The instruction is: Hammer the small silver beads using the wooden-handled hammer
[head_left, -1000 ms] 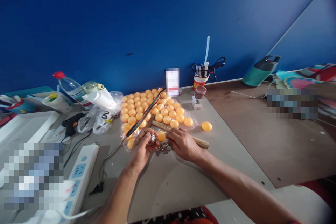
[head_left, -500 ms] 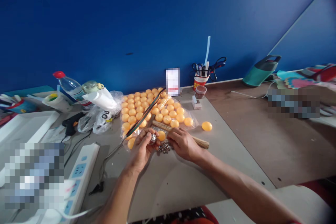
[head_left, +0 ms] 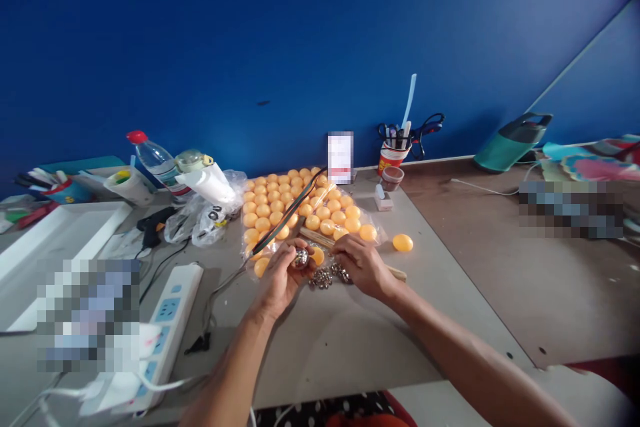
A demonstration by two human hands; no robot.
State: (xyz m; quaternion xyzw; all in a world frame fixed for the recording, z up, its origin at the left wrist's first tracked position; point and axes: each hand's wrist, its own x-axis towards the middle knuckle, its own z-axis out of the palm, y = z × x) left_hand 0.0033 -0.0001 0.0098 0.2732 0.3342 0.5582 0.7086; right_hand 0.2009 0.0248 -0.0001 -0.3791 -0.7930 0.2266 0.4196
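In my left hand (head_left: 281,278) is a shiny silver ball (head_left: 300,258) with a studded surface, its fingers wrapped round it. My right hand (head_left: 364,265) bends down over a pile of small shiny metal pieces (head_left: 321,278), which look like thumbtacks. Its fingers are drawn together at the pile's right side, and whatever is between the tips is hidden. Behind both hands lies a clear plastic bag of orange balls (head_left: 275,205), like table tennis balls. A wooden handle (head_left: 317,237) runs partly beneath my right hand.
One loose orange ball (head_left: 403,243) rests right of the bag. A dark strap (head_left: 287,215) crosses the bag. On the left are a power strip (head_left: 167,320), a glue gun (head_left: 151,230) and a white tray (head_left: 75,240). A pen cup (head_left: 393,157) stands at the back.
The whole view has shifted, so things appear further right. My right hand has moved slightly relative to the metal pieces, and more of them show. My left hand still holds the silver ball.
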